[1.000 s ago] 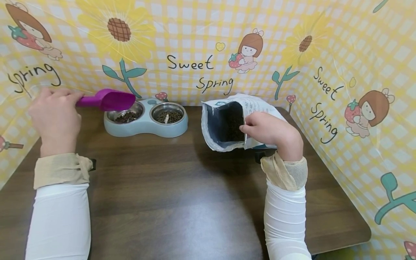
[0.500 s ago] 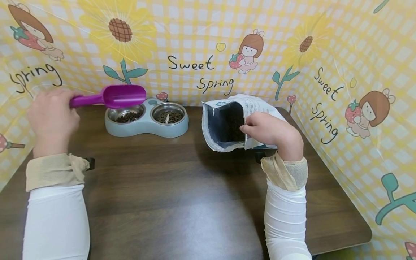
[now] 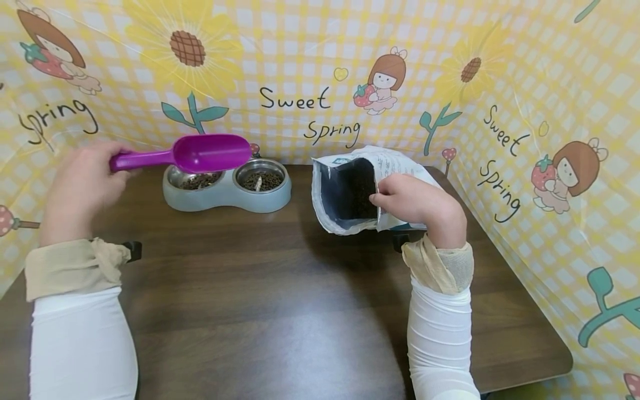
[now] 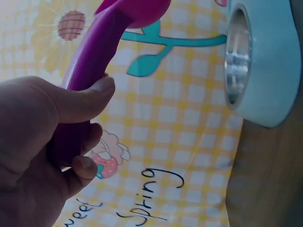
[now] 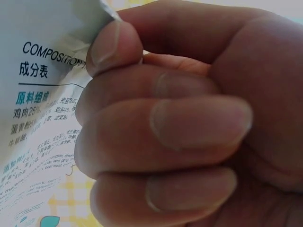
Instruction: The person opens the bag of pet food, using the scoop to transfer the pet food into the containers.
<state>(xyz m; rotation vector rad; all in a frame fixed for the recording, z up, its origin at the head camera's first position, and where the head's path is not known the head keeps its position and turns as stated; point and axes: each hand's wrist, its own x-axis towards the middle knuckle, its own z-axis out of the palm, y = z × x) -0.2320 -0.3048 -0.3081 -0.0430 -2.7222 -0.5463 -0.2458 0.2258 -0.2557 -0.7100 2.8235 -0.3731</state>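
Observation:
My left hand [image 3: 85, 186] grips the handle of a purple scoop [image 3: 212, 153], its thumb and fingers wrapped round it in the left wrist view. The scoop hangs above a pale blue double pet bowl [image 3: 227, 200], and its visible hollow looks bare. Both steel bowls hold brown kibble [image 3: 267, 180]; a whitish piece lies on top in the right one. Further right, an opened white pet food bag [image 3: 345, 226] lies with its mouth facing left, dark kibble inside. My right hand [image 3: 420, 203] pinches the bag's edge between thumb and forefinger, other fingers curled in the right wrist view.
Everything lies on a dark wooden table [image 3: 250, 311] with a rounded front right corner. A yellow checked cloth [image 3: 300, 55] printed with sunflowers and figures rises behind the bowls and along the sides. Small black devices sit at both wrists.
The scoop has moved right, from over the left bowl toward the right one, and tilted so its hollow faces me more. The right hand and the bag stay put.

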